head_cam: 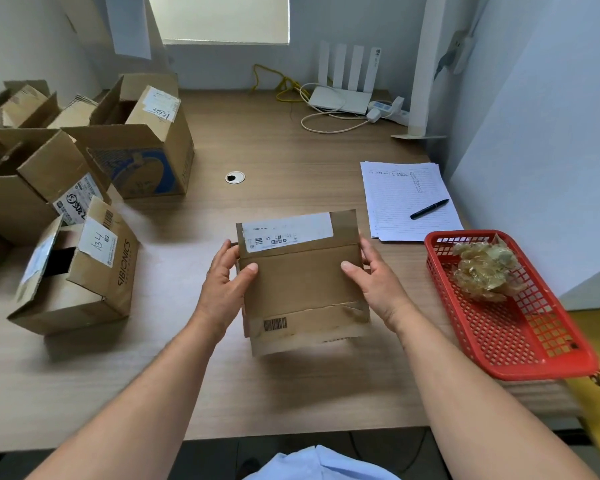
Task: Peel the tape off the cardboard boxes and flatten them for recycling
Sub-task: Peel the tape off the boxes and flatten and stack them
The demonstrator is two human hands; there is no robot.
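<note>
Two hands had hold of one flattened brown cardboard box (302,282) dead centre of the frame, above the near part of the light wooden desk (291,150). The left hand (226,282) was gripping its left edge and the right hand (374,278) its right edge, each with the thumb on the front face and the fingers tucked behind. So the box sat squarely between them, white shipping label up top and a barcode sticker down near the bottom edge. Couldn't tell whether that bottom edge was touching the desk or not.

Over on the left side of the frame was a bunch of open cardboard boxes (84,271), well apart from the hands. On the right, a red plastic mesh basket (520,327) had a wad of crumpled clear tape (485,271) lying in it. Just above the basket lay a stack of lined white paper (395,202) with a black pen (429,209) on top.
</note>
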